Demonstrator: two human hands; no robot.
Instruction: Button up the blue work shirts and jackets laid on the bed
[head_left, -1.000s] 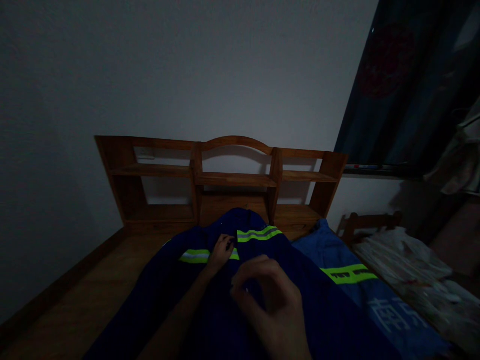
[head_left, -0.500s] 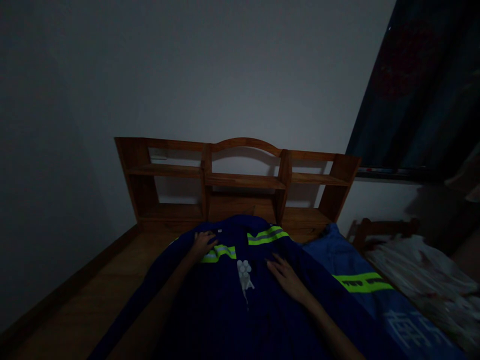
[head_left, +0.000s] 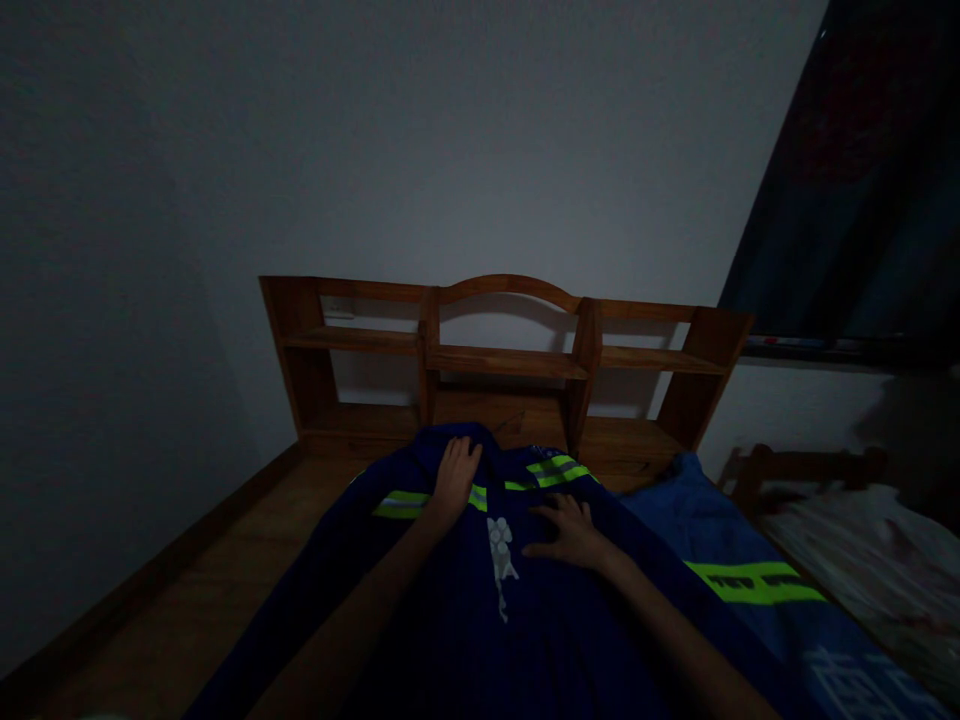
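A dark blue work jacket (head_left: 480, 640) with yellow-green and grey reflective bands lies spread out, its collar toward the shelf unit. My left hand (head_left: 454, 482) rests on the jacket's upper front near the collar, fingers stretched out. To the right, my right hand (head_left: 571, 534) lies over the other chest side below the band, its fingers spread. Between and below the hands, a pale patch (head_left: 500, 555) with a flower-like shape shows along the front. Dim light hides much of the lower jacket.
A wooden headboard with shelves (head_left: 510, 362) stands against the wall (head_left: 480, 150). At right lie a blue cloth bag or garment (head_left: 720, 540) with a yellow-green band, and whitish plastic (head_left: 847, 545). A wooden board surface (head_left: 247, 545) shows at left.
My left hand has moved right and up, from the left chest band toward the collar. The fingers of my right hand are spread wider. The view has turned slightly left.
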